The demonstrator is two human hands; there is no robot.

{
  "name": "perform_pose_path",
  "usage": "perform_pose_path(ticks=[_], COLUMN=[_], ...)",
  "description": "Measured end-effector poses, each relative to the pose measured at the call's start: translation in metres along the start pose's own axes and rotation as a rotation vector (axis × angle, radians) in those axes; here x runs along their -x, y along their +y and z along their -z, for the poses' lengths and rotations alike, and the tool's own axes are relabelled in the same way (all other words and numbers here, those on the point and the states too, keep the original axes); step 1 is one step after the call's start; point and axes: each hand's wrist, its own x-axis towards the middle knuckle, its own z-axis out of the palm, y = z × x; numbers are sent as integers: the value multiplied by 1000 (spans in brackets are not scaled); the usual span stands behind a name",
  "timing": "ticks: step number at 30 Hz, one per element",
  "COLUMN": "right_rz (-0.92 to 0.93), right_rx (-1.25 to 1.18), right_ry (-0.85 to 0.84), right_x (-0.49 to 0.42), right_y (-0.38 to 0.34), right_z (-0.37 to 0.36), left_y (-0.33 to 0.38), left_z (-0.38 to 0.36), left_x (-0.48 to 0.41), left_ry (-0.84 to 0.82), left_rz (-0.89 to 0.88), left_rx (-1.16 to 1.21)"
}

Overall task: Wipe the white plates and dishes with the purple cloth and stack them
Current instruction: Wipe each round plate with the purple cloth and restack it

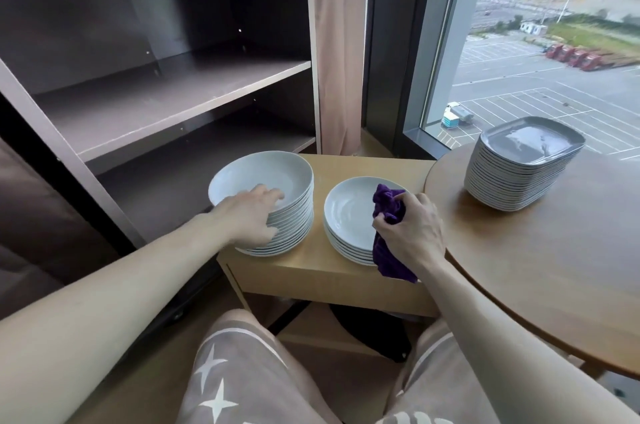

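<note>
Two stacks of round white dishes stand on a small wooden side table (pixel 311 271). The taller left stack (pixel 277 177) has my left hand (pixel 251 214) at its near rim, fingers over the top dish and thumb at the stack's side; whether it grips the dish I cannot tell. On the lower right stack (pixel 346 212), my right hand (pixel 414 228) grips the bunched purple cloth (pixel 389 203) against the top dish's right rim, with the cloth's tail hanging over the near edge.
A tall stack of square white plates (pixel 519 167) sits on the round wooden table (pixel 554 267) at right, by the window. An open shelf unit (pixel 156 94) with bare shelves stands behind the side table. My knees are below, close to the side table.
</note>
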Motion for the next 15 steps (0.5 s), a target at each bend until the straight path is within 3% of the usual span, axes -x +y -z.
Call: perform_pose_path(ticks=[5,10,15], right_rz=[174,153,230], right_rx=[289,452,455], right_ry=[-50,-338,-412], right_x=[-19,-15,-18], right_y=[0,12,23], right_z=[-11,-26,-25], left_y=[51,74,73], left_z=[-11,-18,-31], left_x=[-20,-46,-56], left_ry=[219,60,12], left_rz=[-161,-230,-236], left_rx=[-166,-454,-562])
